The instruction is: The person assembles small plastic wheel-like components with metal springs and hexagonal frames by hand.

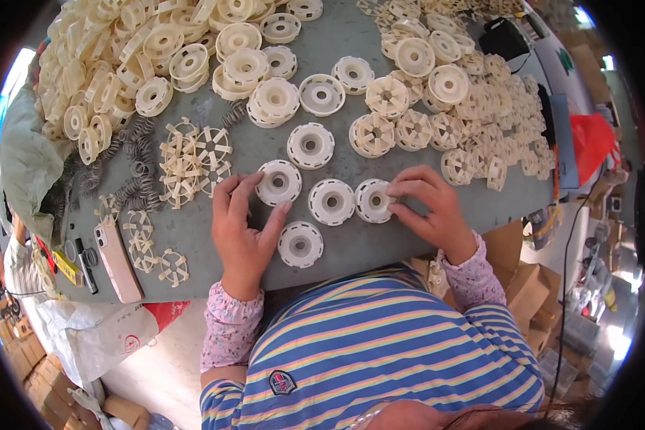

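Both my hands work over a small group of white round plastic hubs on the grey table. My left hand (244, 233) has its thumb and fingers about the rim of the upper-left hub (279, 183). My right hand (430, 208) pinches the right edge of another hub (373, 201), which lies beside the middle hub (331, 201). A further hub (300, 244) sits close to my left thumb, nearest to me. One more hub (310, 145) lies just beyond the group. Slots run around the rims, and each centre has a hole.
A tall heap of cream plastic rings (163, 41) fills the far left. Spoked plastic pieces (487, 107) are piled at the right. Metal springs (140, 165) and star-shaped inserts (190, 159) lie left of my hands, with a phone (117, 262) and a marker (87, 266) near the edge.
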Demonstrator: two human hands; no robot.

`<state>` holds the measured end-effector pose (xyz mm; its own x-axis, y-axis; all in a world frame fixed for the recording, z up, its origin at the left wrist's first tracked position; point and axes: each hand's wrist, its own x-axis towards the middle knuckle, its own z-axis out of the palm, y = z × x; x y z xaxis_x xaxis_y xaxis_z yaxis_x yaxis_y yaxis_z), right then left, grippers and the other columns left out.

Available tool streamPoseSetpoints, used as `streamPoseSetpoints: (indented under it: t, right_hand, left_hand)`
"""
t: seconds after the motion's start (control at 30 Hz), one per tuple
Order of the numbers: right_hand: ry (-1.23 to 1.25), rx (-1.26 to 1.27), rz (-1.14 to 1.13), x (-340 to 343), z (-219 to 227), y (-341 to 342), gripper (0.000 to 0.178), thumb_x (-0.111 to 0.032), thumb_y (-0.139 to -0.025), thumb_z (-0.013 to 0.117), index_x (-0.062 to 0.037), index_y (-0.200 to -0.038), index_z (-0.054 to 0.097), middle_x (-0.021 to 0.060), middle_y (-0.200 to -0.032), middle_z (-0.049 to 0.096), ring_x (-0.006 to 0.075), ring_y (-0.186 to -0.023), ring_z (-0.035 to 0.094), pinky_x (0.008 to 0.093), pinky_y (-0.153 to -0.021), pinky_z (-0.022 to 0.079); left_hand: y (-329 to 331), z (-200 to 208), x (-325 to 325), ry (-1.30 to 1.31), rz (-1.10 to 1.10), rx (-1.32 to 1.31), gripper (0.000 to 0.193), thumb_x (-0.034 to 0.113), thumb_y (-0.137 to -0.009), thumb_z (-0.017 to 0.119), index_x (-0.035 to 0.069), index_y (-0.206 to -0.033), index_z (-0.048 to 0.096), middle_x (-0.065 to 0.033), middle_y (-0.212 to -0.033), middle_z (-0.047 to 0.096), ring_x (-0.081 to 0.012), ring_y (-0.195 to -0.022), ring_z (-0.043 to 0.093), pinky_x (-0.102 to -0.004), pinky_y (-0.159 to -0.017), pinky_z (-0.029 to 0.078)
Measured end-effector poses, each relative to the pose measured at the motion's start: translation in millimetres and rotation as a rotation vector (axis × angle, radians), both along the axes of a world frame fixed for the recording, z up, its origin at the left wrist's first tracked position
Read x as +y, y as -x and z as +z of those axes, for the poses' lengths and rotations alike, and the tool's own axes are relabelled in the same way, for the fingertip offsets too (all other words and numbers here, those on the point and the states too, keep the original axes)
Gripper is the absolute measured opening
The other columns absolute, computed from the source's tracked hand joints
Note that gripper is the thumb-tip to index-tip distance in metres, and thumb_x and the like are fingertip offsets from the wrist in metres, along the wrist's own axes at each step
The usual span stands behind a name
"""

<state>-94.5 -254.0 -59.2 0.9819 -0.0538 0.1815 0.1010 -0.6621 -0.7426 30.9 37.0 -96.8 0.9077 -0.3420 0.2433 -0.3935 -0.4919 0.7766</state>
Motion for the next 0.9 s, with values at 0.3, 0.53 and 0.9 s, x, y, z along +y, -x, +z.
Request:
streamPoseSetpoints:
  t: [0.3,0.53,0.9]
  right_hand:
    - [0.245,-0.186,0.063,-1,-22,-2,0.026,-0.018,-0.080,0.088,-0.0117,-0.098,0.070,0.0032,-0.109,0.074,0.0299,-0.112,0.067,0.0475,-0.103,0.050]
    - [0.191,-0.169,0.086,-5,-21,-4,0.025,-0.020,-0.081,0.087,-0.0120,-0.099,0.071,0.0053,-0.116,0.072,0.0301,-0.114,0.065,0.0481,-0.105,0.048]
    - [0.798,0.085,0.102,-54,14,-201,0.059,-0.018,-0.076,0.083,-0.0120,-0.133,0.065,0.0132,-0.125,0.070,0.0358,-0.126,0.060,0.0459,-0.107,0.049]
  left_hand:
    - [-5,4,0,0.001,0.011,0.028,0.050,0.015,-0.078,0.089,0.006,-0.124,0.072,-0.0106,-0.121,0.063,-0.0213,-0.088,0.062,-0.0312,-0.069,0.050]
    - [-2,9,3,0.032,0.038,0.041,0.044,0.014,-0.082,0.086,0.007,-0.123,0.073,-0.0104,-0.118,0.064,-0.0212,-0.090,0.063,-0.0315,-0.070,0.051]
    - [-113,50,-145,-0.475,-0.316,-0.264,0.049,0.031,-0.078,0.089,0.004,-0.116,0.073,-0.0170,-0.112,0.071,-0.0336,-0.102,0.073,-0.0452,-0.081,0.060]
